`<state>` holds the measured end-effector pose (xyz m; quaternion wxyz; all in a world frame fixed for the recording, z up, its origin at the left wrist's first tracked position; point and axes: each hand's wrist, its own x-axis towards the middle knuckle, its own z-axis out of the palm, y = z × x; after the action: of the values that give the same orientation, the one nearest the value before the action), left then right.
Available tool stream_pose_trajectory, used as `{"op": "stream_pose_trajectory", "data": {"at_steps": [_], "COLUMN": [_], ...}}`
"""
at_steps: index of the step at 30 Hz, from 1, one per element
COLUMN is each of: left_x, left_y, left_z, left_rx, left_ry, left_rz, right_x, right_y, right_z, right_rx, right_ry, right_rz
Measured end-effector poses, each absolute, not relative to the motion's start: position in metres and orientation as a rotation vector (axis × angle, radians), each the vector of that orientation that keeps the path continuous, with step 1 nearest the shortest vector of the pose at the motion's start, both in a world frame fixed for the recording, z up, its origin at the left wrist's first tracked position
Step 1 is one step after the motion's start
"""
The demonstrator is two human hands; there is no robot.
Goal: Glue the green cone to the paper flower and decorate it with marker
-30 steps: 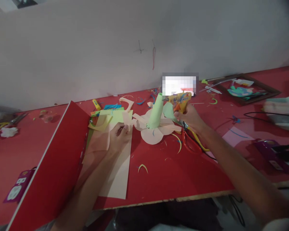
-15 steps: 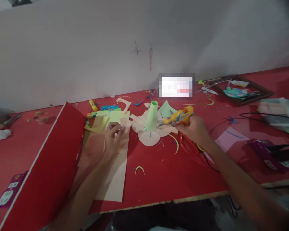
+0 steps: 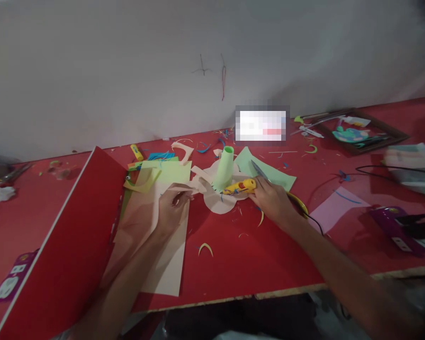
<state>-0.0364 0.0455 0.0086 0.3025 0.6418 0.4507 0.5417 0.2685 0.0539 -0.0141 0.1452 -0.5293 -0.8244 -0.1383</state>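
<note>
My left hand (image 3: 170, 208) pinches a small peach paper piece (image 3: 181, 189), seen nearly edge-on over the paper sheets. In my right hand (image 3: 273, 199) is a yellow glue gun (image 3: 239, 187), its nozzle pointing left, close to the base of a pale green paper cone (image 3: 224, 169). The cone stands upright on a peach flower-shaped paper (image 3: 220, 204) with rounded petals. A scissors blade (image 3: 259, 169) shows behind my right fingers; the rest of that pair is mostly hidden by the hand.
A red board (image 3: 69, 236) stands tilted at left, beside a large cream sheet (image 3: 168, 264). Green paper (image 3: 282, 178) and pink paper (image 3: 340, 208) lie right. Farther off are a dark frame (image 3: 386, 141) and a purple box (image 3: 393, 226). Paper scraps and a black cord (image 3: 316, 223) are about.
The glue gun has moved left and down, its nozzle now in front of the cone's base. My left hand has shifted right towards the flower, and the peach piece has turned nearly edge-on.
</note>
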Motion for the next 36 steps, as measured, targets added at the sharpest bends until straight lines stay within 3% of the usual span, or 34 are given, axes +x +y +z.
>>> {"op": "stream_pose_trajectory", "data": {"at_steps": [19, 30, 36], "left_x": [-0.030, -0.018, -0.014], "left_y": [0.026, 0.010, 0.010], "left_z": [0.009, 0.001, 0.001], "left_rx": [2.349, 2.305, 2.241], "left_ry": [0.943, 1.060, 1.020], "left_rz": [1.093, 0.898, 0.956], "right_x": [0.277, 0.277, 0.270], "right_y": [0.046, 0.044, 0.043], "right_z": [0.001, 0.006, 0.002], "right_rx": [-1.457, -1.444, -1.476], "right_ry": [-2.288, -2.156, -2.178], "right_rz": [-0.471, -0.573, -0.510]}}
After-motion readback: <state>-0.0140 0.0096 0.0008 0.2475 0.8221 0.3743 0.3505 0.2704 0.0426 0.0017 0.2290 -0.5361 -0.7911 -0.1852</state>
